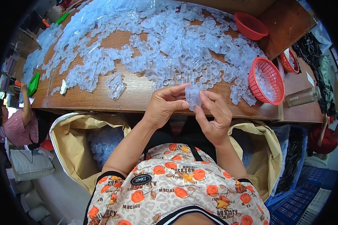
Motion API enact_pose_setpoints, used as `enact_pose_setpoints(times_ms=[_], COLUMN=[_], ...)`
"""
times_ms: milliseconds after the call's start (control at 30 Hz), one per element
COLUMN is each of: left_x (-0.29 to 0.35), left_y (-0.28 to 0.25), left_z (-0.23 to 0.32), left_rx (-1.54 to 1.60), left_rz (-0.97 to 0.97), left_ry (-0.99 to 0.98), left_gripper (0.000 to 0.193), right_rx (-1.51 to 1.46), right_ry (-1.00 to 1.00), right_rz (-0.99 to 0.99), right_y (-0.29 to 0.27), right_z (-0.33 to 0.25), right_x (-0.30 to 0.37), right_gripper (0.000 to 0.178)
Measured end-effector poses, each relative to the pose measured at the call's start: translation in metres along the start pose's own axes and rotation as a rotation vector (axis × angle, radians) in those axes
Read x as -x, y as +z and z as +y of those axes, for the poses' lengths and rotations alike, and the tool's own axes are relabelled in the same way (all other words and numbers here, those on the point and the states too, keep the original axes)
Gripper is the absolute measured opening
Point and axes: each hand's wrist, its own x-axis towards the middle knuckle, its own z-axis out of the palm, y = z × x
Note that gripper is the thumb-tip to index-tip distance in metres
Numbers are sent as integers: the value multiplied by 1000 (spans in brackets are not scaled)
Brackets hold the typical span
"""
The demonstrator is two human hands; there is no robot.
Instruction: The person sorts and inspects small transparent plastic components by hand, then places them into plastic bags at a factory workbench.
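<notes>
Both my hands meet over the table's front edge around a clear plastic piece (193,96), held upright between them. My left hand (164,105) pinches it from the left with thumb and fingers. From the right, my right hand (215,115) grips the same piece with its fingertips. Just beyond them lie small round clear caps (203,79), several of them loose on the wood. A broad heap of similar clear plastic pieces (169,45) spreads over the brown wooden table (135,98). One small cluster (115,84) lies apart, left of my hands.
A red basket (266,80) of clear parts stands at right, beside a tumbler (302,96). A red bowl (251,26) sits farther back. Lined sacks (73,146) (264,150) flank my lap. One person (22,120) is at far left, another (321,137) at far right.
</notes>
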Motion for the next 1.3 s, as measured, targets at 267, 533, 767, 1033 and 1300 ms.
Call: enact_pose_setpoints(times_ms=[267,533,767,1033,1300], left_x=[0,2,0,4,5], left_y=[0,17,9,8,4], left_z=[0,-19,-27,-15,-19], left_rx=[-229,-54,-3,-56,136], left_rz=[15,79,143,36,14], left_ry=[75,163,131,109,102], left_gripper=[54,50,44,43,50], right_rx=[25,242,23,3,33], right_ry=[27,-109,139,149,253], right_rz=[-3,5,45,-40,-126], right_y=[3,16,6,-1,4], right_z=[3,2,1,-6,-5], right_x=[4,7,2,1,10], right_gripper=[41,43,45,44,54])
